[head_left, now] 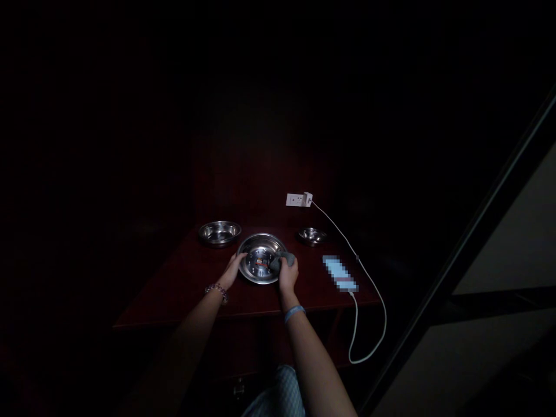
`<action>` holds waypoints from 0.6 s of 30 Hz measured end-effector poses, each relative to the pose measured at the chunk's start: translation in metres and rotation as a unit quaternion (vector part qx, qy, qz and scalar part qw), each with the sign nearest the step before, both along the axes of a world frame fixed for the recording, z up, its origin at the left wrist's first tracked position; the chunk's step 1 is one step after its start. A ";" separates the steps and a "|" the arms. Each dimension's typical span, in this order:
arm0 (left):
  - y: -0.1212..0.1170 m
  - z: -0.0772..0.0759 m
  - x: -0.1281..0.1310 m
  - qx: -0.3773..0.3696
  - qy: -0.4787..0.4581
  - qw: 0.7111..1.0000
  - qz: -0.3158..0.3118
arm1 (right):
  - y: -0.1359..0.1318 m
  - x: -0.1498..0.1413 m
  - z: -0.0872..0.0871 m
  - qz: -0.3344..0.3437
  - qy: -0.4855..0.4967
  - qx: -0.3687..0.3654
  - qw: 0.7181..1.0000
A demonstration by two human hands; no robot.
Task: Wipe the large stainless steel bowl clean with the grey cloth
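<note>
A shiny steel bowl [260, 240], wide and shallow, is tilted toward me above the dark red table, with a small label [262, 262] on its inner bottom. My left hand [232, 269] grips its left rim, thumb over the edge and the other fingers hidden behind. In my right hand [288, 273] a grey cloth [281, 259] is bunched and pressed against the bowl's right inner side. A beaded bracelet circles my left wrist, a blue band my right.
Another steel bowl [219, 233] stands at the back left, a smaller steel bowl [311, 236] at the back right. A lit phone [339, 273], blurred out, lies on the table [174, 292] at right. Its white cable [369, 272] loops past the edge to a charger in the wall socket [295, 200].
</note>
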State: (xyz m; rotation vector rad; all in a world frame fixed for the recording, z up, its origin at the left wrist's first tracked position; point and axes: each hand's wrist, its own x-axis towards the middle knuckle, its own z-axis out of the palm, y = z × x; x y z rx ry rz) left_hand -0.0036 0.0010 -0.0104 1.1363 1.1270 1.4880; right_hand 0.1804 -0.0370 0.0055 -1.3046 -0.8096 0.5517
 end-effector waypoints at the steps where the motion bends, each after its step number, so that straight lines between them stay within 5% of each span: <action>1: -0.001 0.001 0.000 -0.001 -0.003 1.000 -0.002 | 0.001 0.000 0.000 0.000 0.002 0.002 1.000; 18: -0.002 -0.002 0.003 0.009 -0.032 0.998 -0.051 | 0.001 0.002 -0.002 0.002 -0.057 -0.046 0.997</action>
